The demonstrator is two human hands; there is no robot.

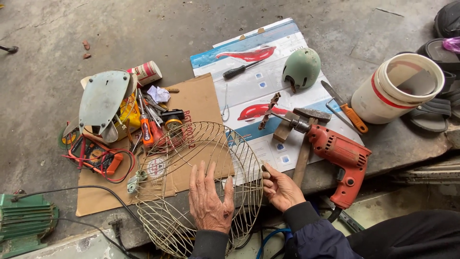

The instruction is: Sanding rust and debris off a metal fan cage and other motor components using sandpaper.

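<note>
A round wire fan guard [201, 144] lies on flattened cardboard on the concrete floor. My left hand [208, 199] rests flat on its near part, fingers spread across the wires. My right hand [279, 188] pinches the guard's right rim between thumb and fingers. A second wire guard [163, 225] lies partly under the first, near the floor's edge.
A red electric drill [338, 156] and a hammer [306, 139] lie just right of my right hand. A pile of screwdrivers, a multimeter [98, 158] and a grey fan base [101, 98] sit left. A green cap [302, 67], a knife [347, 108] and a white bucket [397, 86] lie farther back.
</note>
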